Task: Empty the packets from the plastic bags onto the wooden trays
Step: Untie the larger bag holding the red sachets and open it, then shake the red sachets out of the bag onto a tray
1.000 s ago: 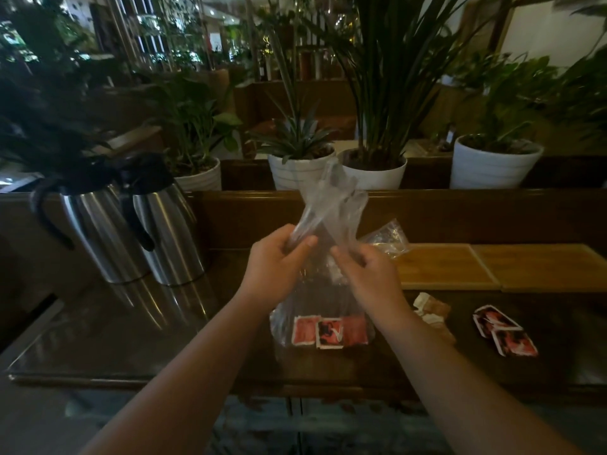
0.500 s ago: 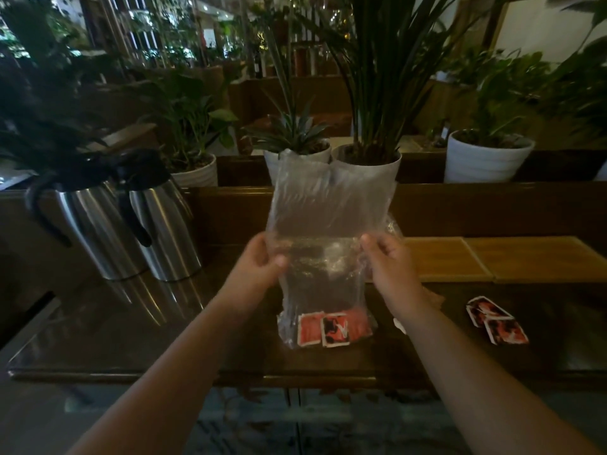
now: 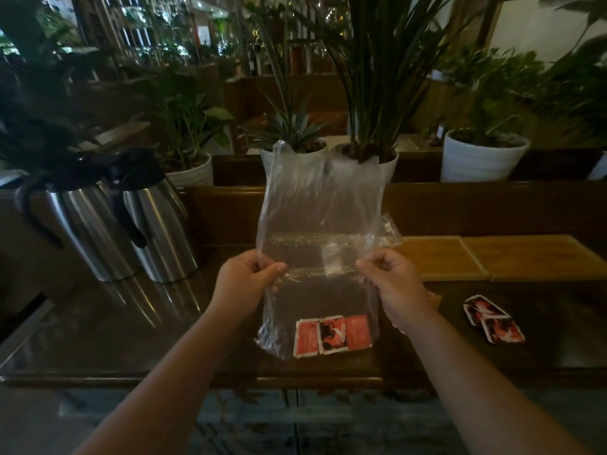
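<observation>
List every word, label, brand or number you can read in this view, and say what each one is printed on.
No text can be read.
Red packets inside the plastic bag: printed artwork, any lettering too blurred to read.
Loose packets on the table: same print, too small and blurred.
Steel jugs and white pots: no label visible.

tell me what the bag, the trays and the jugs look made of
Bag: thin clear plastic film; plants show through, it creases.
Trays: probably wood or bamboo, matte amber.
Jugs: brushed metal, likely steel, streaky highlights; black handles, maybe plastic.
</observation>
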